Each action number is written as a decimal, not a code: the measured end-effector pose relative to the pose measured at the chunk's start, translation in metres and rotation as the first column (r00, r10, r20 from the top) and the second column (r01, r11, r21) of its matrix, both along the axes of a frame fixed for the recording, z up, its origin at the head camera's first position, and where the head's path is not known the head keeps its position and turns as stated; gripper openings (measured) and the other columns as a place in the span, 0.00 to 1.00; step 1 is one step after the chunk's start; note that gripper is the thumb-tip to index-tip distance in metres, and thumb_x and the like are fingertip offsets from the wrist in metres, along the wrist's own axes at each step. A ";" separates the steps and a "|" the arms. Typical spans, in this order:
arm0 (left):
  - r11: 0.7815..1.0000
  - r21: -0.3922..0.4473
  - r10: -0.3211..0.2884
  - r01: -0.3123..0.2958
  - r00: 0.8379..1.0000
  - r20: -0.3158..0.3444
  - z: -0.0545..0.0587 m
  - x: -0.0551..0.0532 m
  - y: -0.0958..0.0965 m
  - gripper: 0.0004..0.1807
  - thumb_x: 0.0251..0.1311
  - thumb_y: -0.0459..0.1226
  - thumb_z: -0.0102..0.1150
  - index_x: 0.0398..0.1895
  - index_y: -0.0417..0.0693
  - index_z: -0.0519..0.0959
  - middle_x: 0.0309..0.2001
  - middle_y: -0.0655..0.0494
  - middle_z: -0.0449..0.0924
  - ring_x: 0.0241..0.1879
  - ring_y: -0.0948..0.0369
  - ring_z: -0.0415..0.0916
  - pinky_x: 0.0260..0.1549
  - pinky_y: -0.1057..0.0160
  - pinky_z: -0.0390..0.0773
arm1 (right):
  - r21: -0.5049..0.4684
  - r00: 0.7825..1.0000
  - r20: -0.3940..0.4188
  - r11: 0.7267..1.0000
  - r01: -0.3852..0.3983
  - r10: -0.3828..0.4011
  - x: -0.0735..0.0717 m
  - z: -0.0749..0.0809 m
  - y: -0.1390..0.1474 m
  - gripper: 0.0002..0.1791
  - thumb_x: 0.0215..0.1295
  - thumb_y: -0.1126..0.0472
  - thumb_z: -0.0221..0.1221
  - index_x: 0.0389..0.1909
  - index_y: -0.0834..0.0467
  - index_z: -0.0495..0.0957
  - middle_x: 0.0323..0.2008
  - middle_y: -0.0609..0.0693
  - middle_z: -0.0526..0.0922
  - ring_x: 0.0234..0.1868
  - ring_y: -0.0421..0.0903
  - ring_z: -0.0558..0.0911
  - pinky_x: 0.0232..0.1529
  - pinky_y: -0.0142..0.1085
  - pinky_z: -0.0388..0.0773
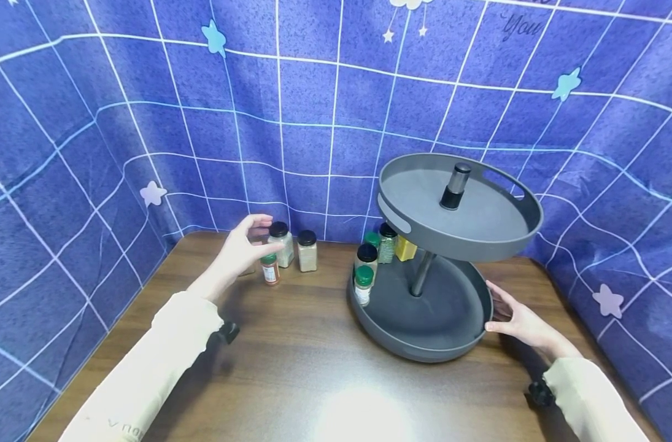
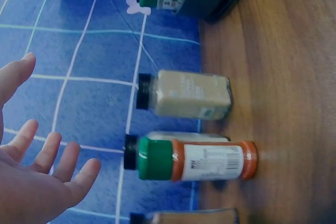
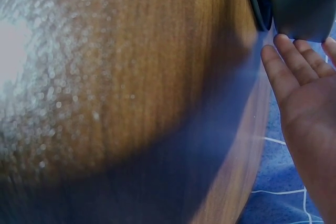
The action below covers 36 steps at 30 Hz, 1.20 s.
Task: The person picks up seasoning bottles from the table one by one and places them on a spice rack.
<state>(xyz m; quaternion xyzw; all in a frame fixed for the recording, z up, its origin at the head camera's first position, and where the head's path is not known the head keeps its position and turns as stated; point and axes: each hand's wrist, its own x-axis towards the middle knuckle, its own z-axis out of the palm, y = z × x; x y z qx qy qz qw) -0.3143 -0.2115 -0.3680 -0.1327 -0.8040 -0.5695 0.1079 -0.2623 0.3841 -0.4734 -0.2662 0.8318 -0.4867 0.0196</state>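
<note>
The small cylindrical bottle with a green cap, orange-red contents and a white barcoded label [image 1: 270, 274] stands upright on the wooden tabletop [image 1: 291, 331], just in front of a clear, black-lidded jar of pale contents [image 1: 285, 253]; the left hand [image 1: 239, 248], thumb and fingers spread, is near its cap, apart from it; the dark grey, round two-tier stand [image 1: 463, 249] is upright, its tiers joined by a central pole; upright capped containers line the lower tier's left side; the right hand's [image 1: 520, 322] fingertips touch that tier's outer wall.
</note>
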 end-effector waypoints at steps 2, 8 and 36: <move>1.000 0.011 0.019 -0.019 1.000 0.017 -0.004 -0.001 -0.003 0.36 0.46 0.37 0.73 0.60 0.43 0.67 0.60 0.40 0.69 0.60 0.43 0.66 0.57 0.44 0.69 | 0.002 1.000 0.002 1.000 0.004 -0.004 0.000 0.000 0.000 0.49 0.54 0.74 0.63 0.71 0.70 0.42 0.61 0.81 0.54 0.57 0.27 0.70 0.52 0.18 0.69; 0.998 0.020 0.063 -0.065 0.996 0.066 -0.017 -0.002 -0.012 0.37 0.47 0.39 0.72 0.62 0.45 0.66 0.62 0.44 0.68 0.62 0.44 0.65 0.58 0.45 0.69 | 0.003 1.000 0.001 1.000 0.007 -0.007 0.000 0.000 0.000 0.49 0.54 0.74 0.63 0.71 0.69 0.42 0.62 0.77 0.56 0.58 0.28 0.70 0.52 0.18 0.69; 0.986 0.137 0.063 -0.090 0.980 0.189 -0.053 0.003 -0.011 0.39 0.53 0.34 0.67 0.66 0.37 0.59 0.66 0.39 0.61 0.63 0.44 0.63 0.62 0.45 0.64 | -0.010 1.000 -0.005 1.000 0.002 -0.002 0.000 -0.002 0.000 0.49 0.54 0.74 0.62 0.71 0.70 0.42 0.63 0.73 0.59 0.58 0.28 0.70 0.52 0.18 0.69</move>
